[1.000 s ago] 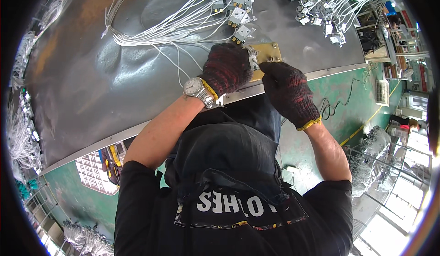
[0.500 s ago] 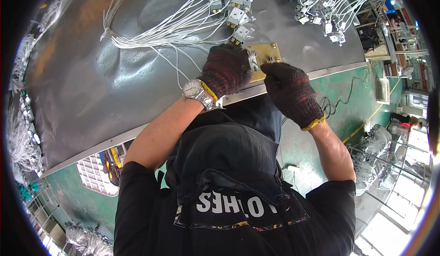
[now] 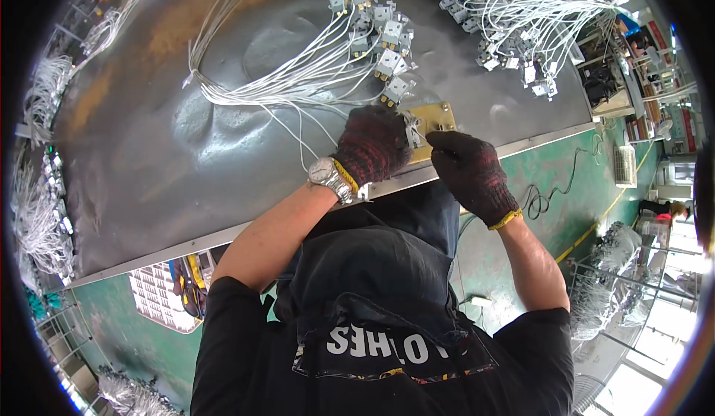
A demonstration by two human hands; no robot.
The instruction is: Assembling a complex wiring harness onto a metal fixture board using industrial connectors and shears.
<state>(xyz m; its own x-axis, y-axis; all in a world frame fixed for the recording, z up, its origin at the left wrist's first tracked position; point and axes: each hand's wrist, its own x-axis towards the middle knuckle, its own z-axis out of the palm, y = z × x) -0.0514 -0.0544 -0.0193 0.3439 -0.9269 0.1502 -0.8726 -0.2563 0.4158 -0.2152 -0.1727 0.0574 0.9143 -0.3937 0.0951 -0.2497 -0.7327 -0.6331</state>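
Note:
Both my hands wear dark red-and-black knit gloves with yellow cuffs. My left hand [image 3: 375, 144] is closed at the near table edge, its fingertips at a small silvery metal part [image 3: 412, 128] on a brass-coloured plate [image 3: 441, 112]. White wires run out past that hand toward a bundle of white wires [image 3: 257, 96]. My right hand [image 3: 471, 172] is closed in a pinch at the plate's right near corner; what it grips, if anything, is hidden by the fingers. Small grey metal switch-like pieces [image 3: 389, 62] hang on the bundle's ends beyond the plate.
A dented metal tabletop [image 3: 141, 192] spreads beneath the work. Another bundle of wired pieces [image 3: 514, 47] lies at the far right. A white crate [image 3: 160, 300] stands below the table at left, and a black cable [image 3: 555, 196] lies on the green floor.
The table, bundles and both hands sit lower in the picture, as the view has shifted. Both hands stay at the brass-coloured plate, with the left still by the metal part.

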